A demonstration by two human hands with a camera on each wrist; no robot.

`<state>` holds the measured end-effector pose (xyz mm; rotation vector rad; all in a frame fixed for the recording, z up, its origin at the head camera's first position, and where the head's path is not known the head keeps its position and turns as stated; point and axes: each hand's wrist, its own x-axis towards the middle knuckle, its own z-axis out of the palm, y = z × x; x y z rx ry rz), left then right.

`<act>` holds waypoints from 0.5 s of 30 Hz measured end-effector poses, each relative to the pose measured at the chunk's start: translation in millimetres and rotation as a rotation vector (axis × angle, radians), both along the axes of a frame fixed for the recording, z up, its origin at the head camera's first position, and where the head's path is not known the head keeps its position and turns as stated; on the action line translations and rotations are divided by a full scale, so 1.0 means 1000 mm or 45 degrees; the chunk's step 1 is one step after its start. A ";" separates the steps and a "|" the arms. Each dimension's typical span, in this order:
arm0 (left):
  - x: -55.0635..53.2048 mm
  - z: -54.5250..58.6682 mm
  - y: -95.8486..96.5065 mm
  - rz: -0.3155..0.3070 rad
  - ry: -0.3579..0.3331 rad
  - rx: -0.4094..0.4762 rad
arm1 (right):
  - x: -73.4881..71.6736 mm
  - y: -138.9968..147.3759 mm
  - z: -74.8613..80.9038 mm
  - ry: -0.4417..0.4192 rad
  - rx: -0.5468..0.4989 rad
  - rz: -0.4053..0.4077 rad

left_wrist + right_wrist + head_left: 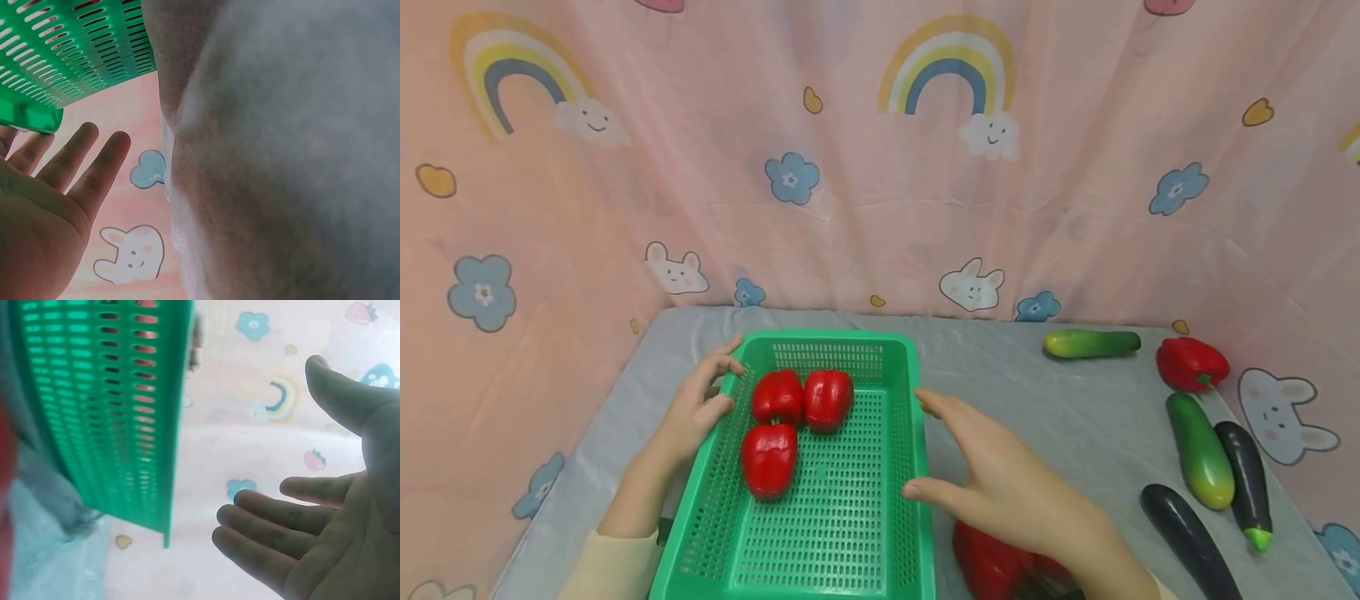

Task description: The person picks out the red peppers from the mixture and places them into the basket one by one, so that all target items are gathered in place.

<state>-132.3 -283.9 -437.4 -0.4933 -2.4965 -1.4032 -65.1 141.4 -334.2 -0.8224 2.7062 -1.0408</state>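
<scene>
A green plastic basket (831, 546) with slotted walls stands on the table in front of me. Three red bell peppers (770, 460) lie together in its left half. My left hand (696, 408) is at the basket's left rim, fingertips right at the edge; in the left wrist view its fingers (103, 169) look straight. Beside the right rim is my right hand (1007, 483), thumb and fingers spread apart. The right wrist view shows nothing in its palm and a gap between its fingers (269, 540) and the basket wall (125, 425). Another red pepper (988, 558) is partly hidden below the right hand.
On the right side of the grey-covered table (1000, 375) lie a green-yellow zucchini (1090, 343), a red bell pepper (1191, 364), another zucchini (1201, 450) and two eggplants (1187, 533). A pink patterned curtain (850, 242) encloses the back and sides.
</scene>
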 end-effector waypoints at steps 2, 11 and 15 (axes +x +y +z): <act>-0.001 -0.001 0.000 0.000 0.002 -0.002 | 0.001 0.003 -0.005 0.011 -0.015 -0.014; -0.001 -0.001 0.000 -0.007 -0.002 0.010 | 0.009 0.023 -0.023 0.060 0.009 -0.117; -0.001 -0.001 0.001 -0.010 -0.006 0.022 | 0.013 0.031 -0.028 0.091 0.038 -0.132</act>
